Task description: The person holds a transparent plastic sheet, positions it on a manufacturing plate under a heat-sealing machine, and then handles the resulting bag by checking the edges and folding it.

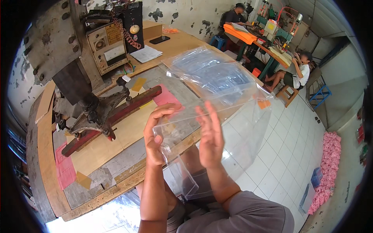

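Note:
My left hand (pixel 156 134) pinches the near corner of a clear plastic bag (pixel 217 83), thumb and fingers closed on its edge. My right hand (pixel 211 136) is flat against the same bag, fingers straight and spread, pressing on its near side. The bag is large and see-through and spreads up and away to the right, over the worktable's edge. More clear plastic (pixel 186 182) hangs down between my forearms toward my lap.
A heavy metal press (pixel 95 110) with a dark red bar sits on the wooden worktable (pixel 116 182) to my left, with a meter box (pixel 108 46) behind it. Papers and a phone lie farther back. Two people sit at benches at the far right. Pink material (pixel 328 171) is piled on the tiled floor.

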The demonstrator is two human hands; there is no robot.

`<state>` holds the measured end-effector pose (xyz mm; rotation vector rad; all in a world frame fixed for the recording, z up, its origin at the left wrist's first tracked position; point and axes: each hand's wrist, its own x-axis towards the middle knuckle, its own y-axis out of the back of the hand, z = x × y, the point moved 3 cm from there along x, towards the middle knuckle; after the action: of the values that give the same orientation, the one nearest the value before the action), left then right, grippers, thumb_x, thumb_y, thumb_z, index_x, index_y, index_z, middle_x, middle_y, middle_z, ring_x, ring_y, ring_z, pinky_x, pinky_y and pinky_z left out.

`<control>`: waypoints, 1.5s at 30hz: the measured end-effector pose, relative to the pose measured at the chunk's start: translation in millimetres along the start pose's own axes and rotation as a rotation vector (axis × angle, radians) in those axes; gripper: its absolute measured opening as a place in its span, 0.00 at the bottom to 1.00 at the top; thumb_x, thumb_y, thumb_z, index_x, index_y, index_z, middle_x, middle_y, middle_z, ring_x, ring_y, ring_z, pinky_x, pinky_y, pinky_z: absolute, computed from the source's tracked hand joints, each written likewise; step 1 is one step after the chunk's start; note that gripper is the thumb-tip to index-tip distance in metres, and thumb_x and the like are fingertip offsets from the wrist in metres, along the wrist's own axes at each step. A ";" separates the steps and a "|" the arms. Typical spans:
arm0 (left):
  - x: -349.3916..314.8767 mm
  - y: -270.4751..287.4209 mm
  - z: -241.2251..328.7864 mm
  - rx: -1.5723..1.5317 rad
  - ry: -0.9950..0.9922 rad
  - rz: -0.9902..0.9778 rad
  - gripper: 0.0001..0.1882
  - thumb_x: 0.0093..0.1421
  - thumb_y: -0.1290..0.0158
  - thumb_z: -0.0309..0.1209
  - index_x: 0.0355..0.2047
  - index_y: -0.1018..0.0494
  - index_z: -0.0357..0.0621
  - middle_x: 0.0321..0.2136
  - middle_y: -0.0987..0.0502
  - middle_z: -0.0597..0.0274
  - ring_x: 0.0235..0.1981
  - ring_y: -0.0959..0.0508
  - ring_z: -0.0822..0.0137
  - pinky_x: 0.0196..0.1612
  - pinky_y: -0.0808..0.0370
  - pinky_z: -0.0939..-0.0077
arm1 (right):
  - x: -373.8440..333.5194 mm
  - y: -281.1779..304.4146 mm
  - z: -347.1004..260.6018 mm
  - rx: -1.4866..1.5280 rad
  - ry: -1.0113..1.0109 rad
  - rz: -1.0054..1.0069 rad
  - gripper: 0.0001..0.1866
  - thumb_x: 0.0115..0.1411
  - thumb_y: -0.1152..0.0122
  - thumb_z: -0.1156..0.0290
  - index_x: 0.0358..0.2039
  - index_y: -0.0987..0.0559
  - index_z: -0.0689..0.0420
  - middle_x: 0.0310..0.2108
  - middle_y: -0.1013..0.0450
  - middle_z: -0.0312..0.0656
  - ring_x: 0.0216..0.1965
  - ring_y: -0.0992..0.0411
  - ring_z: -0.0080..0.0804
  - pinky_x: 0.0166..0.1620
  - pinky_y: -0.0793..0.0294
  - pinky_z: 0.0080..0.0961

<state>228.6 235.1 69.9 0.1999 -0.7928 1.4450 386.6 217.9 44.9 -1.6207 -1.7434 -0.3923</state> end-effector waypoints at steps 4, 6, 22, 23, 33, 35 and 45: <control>0.6 5.6 -4.6 0.009 -0.019 -0.045 0.38 0.58 0.55 0.60 0.48 0.23 0.34 0.54 0.24 0.44 0.59 0.27 0.51 0.65 0.38 0.54 | 24.9 30.8 -23.0 -0.082 0.221 0.253 0.60 0.58 0.27 0.47 0.76 0.56 0.60 0.78 0.59 0.54 0.76 0.52 0.55 0.72 0.53 0.50; 1.3 8.4 -2.6 0.062 0.004 -0.130 0.38 0.58 0.56 0.60 0.48 0.23 0.34 0.54 0.23 0.44 0.59 0.27 0.51 0.66 0.39 0.53 | 32.5 39.0 -40.5 -0.345 0.320 0.171 0.57 0.55 0.22 0.59 0.77 0.49 0.53 0.78 0.64 0.55 0.75 0.51 0.57 0.72 0.54 0.55; -2.4 -72.8 65.7 0.182 -0.230 -0.337 0.43 0.61 0.42 0.53 0.66 0.36 0.33 0.65 0.31 0.42 0.67 0.32 0.44 0.68 0.38 0.51 | -2.9 61.1 -93.5 -1.037 0.500 -0.272 0.18 0.59 0.29 0.60 0.47 0.14 0.55 0.63 0.30 0.54 0.68 0.37 0.60 0.65 0.36 0.53; -4.5 -81.0 65.8 0.181 -0.232 -0.328 0.43 0.61 0.42 0.53 0.66 0.36 0.33 0.65 0.31 0.42 0.67 0.32 0.44 0.68 0.38 0.51 | -7.1 54.8 -93.6 -0.982 0.560 -0.325 0.18 0.57 0.28 0.64 0.47 0.13 0.53 0.60 0.27 0.51 0.66 0.35 0.57 0.64 0.33 0.51; -12.3 -93.9 86.3 0.214 -0.380 -0.390 0.36 0.51 0.36 0.40 0.57 0.28 0.31 0.54 0.23 0.44 0.50 0.21 0.44 0.54 0.25 0.56 | -14.7 40.0 -89.1 -0.529 0.356 -0.520 0.33 0.62 0.31 0.57 0.65 0.29 0.48 0.67 0.33 0.37 0.71 0.41 0.39 0.69 0.42 0.47; -14.1 -93.7 91.2 0.255 -0.439 -0.378 0.36 0.51 0.36 0.41 0.56 0.27 0.32 0.52 0.22 0.45 0.48 0.20 0.46 0.52 0.25 0.57 | -15.6 36.5 -84.9 -0.461 0.327 -0.473 0.33 0.62 0.32 0.57 0.66 0.31 0.47 0.68 0.34 0.37 0.71 0.42 0.39 0.69 0.42 0.47; -20.7 -91.3 97.7 0.343 -0.478 -0.356 0.36 0.63 0.47 0.54 0.54 0.24 0.30 0.51 0.20 0.43 0.49 0.18 0.45 0.50 0.24 0.55 | -16.7 25.8 -72.5 -0.137 0.275 -0.285 0.37 0.63 0.34 0.54 0.69 0.38 0.46 0.70 0.39 0.36 0.73 0.46 0.37 0.70 0.44 0.46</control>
<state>279.7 148.0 160.0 0.9293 -0.8321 1.1942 431.6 162.5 78.1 -1.3344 -1.7654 -0.8455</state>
